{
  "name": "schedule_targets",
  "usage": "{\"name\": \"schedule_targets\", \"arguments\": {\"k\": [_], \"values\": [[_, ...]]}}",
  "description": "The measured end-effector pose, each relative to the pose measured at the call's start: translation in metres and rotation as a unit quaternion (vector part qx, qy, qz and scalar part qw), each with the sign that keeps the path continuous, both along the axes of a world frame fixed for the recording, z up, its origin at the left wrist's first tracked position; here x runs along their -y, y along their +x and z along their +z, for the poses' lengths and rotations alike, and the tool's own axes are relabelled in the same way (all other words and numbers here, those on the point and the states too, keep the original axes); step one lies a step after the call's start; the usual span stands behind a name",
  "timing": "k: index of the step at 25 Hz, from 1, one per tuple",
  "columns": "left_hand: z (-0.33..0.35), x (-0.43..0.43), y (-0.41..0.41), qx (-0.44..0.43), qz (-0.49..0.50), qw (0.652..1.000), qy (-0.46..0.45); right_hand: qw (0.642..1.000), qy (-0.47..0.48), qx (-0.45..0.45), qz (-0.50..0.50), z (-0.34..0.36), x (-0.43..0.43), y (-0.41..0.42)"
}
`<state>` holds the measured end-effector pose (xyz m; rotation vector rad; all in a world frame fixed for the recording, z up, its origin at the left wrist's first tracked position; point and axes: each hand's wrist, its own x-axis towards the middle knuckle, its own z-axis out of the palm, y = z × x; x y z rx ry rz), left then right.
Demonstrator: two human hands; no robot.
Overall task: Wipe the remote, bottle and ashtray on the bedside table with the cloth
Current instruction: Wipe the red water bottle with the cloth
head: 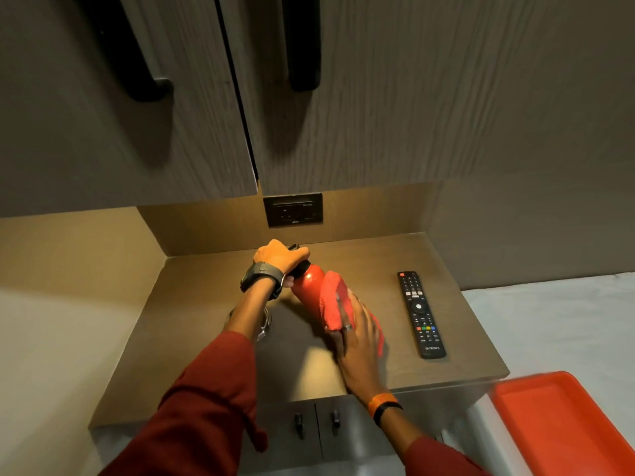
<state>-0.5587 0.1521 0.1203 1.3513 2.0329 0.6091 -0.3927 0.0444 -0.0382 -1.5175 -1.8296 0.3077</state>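
A red bottle (pixel 309 286) with a dark cap is tilted over the middle of the brown bedside table (pixel 378 365). My left hand (pixel 280 257) grips its cap end. My right hand (pixel 357 324) presses a red cloth (pixel 331 304) against the bottle's lower body. A black remote (pixel 421 314) lies flat on the table to the right, apart from both hands. A clear glass ashtray (pixel 264 321) sits at the left, mostly hidden behind my left forearm.
A dark socket plate (pixel 293 210) is set in the back wall. Grey cupboard doors with black handles (pixel 304 42) hang overhead. An orange tray (pixel 563 424) lies on the bed at the lower right. Two small cabinet doors with knobs (pixel 316 424) sit below the tabletop.
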Motion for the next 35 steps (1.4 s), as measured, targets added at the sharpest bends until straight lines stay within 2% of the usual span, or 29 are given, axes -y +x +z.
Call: {"name": "schedule_targets", "arguments": {"k": [6, 9, 10, 12, 14, 15, 19, 21, 23, 26, 29, 32, 33, 34, 35], "values": [[-0.001, -0.011, -0.004, -0.016, -0.013, 1.0, 0.001, 0.995, -0.092, -0.041, -0.022, 0.002, 0.01, 0.053], [0.003, -0.015, 0.003, -0.047, -0.026, 0.999, -0.007, 0.992, -0.067, -0.074, -0.072, 0.028, 0.009, 0.069], [0.004, -0.016, 0.007, -0.057, -0.029, 0.998, -0.01, 0.996, -0.027, -0.059, -0.061, 0.038, 0.005, 0.062], [0.006, -0.02, 0.017, -0.087, -0.04, 0.995, -0.016, 0.997, 0.059, 0.039, 0.03, 0.055, -0.004, 0.035], [0.006, -0.024, 0.026, -0.105, -0.05, 0.993, -0.023, 0.982, 0.08, 0.131, 0.108, 0.059, -0.008, 0.013], [0.005, -0.025, 0.028, -0.103, -0.052, 0.993, -0.025, 0.978, 0.077, 0.149, 0.125, 0.055, -0.006, 0.01], [0.006, -0.029, 0.032, -0.135, -0.109, 0.985, 0.0, 0.97, 0.059, 0.131, 0.198, 0.03, 0.014, 0.039], [0.011, -0.02, 0.036, -0.149, -0.15, 0.976, 0.054, 0.966, 0.028, 0.139, 0.216, 0.026, 0.019, 0.053], [0.014, -0.004, 0.038, -0.175, -0.207, 0.952, 0.142, 0.962, -0.035, 0.135, 0.233, 0.026, 0.026, 0.062], [0.006, 0.019, 0.039, -0.245, -0.259, 0.906, 0.229, 0.956, -0.092, 0.064, 0.272, 0.024, 0.037, 0.074], [0.0, 0.028, 0.042, -0.244, -0.266, 0.902, 0.237, 0.961, -0.127, -0.05, 0.24, 0.023, 0.042, 0.083], [0.004, 0.024, 0.048, -0.234, -0.283, 0.906, 0.21, 0.937, -0.195, -0.232, 0.175, 0.03, 0.046, 0.091], [0.007, 0.023, 0.05, -0.233, -0.288, 0.907, 0.199, 0.913, -0.216, -0.315, 0.141, 0.033, 0.047, 0.094], [0.009, 0.022, 0.053, -0.237, -0.291, 0.907, 0.19, 0.869, -0.238, -0.419, 0.111, 0.035, 0.046, 0.095], [0.01, 0.021, 0.054, -0.24, -0.289, 0.908, 0.184, 0.798, -0.272, -0.529, 0.097, 0.038, 0.045, 0.095]]}}
